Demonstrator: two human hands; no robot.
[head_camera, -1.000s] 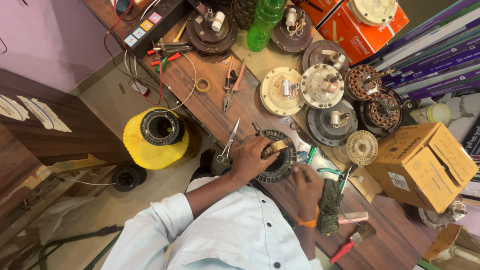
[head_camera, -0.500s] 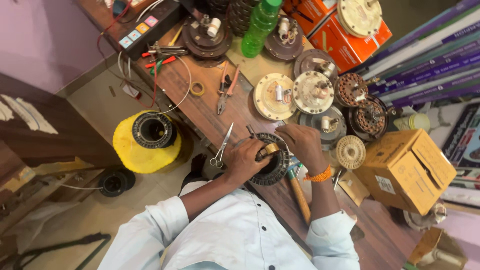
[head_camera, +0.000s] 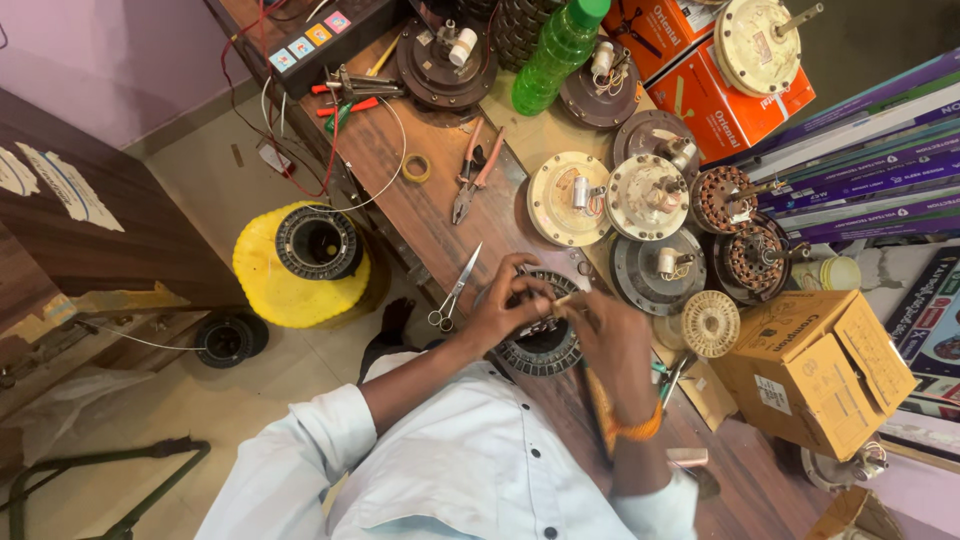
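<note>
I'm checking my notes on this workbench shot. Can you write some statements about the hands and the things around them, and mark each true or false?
1. Both the left hand and the right hand are on the round dark stator ring. True.
2. The scissors are held in the left hand. False: they lie on the wooden bench, just beside that hand.
3. A green plastic bottle stands at the far end of the bench. True.
4. The cardboard box sits on the floor by the yellow stool. False: it sits on the bench, to the right of the hands.
5. The pliers have blue handles. False: the handles are reddish.
</note>
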